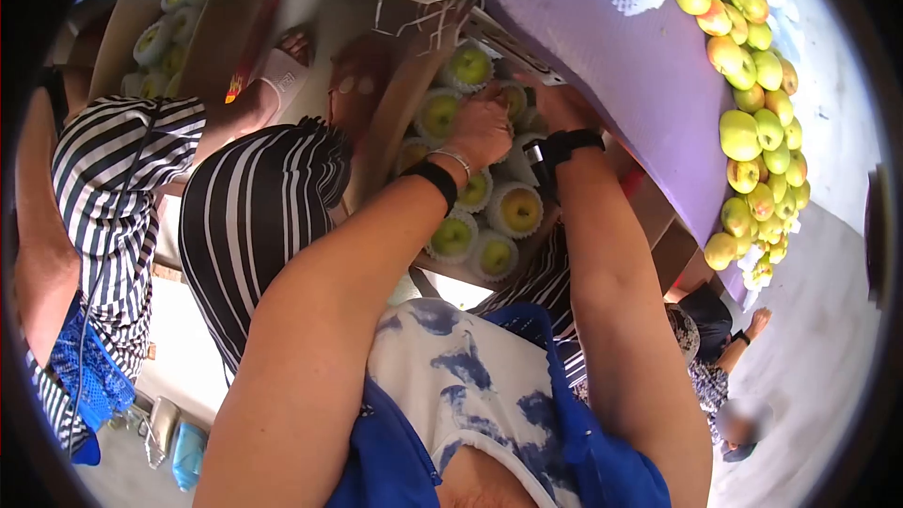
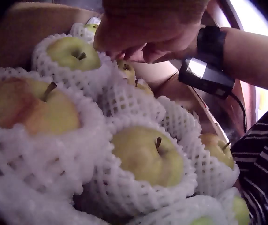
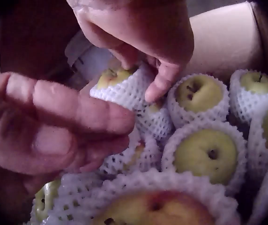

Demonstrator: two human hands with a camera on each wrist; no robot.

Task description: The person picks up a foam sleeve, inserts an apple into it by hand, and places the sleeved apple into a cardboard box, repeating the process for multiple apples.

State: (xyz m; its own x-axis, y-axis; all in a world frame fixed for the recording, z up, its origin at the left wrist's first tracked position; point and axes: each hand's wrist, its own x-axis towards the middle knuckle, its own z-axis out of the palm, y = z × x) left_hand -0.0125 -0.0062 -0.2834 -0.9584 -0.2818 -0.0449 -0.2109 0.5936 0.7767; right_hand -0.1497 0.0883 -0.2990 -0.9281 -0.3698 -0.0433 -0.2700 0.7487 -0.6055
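Note:
My left hand reaches into a carton of apples. In the right wrist view its thumb and fingers grip an apple in a white foam net. The left wrist view shows the back of that hand over the netted apples, with its fingertips partly hidden. My right hand is held beside it at the carton's far right, fingers fairly straight and thumb bent, holding nothing visible. Around both hands sit yellow-green apples, each in its own foam net, some with a red blush.
The cardboard carton's wall rises left of the apples. A purple-covered stand overhangs at the right, with loose apples along its edge. Another carton of netted apples stands far left. A person in striped clothes is close by.

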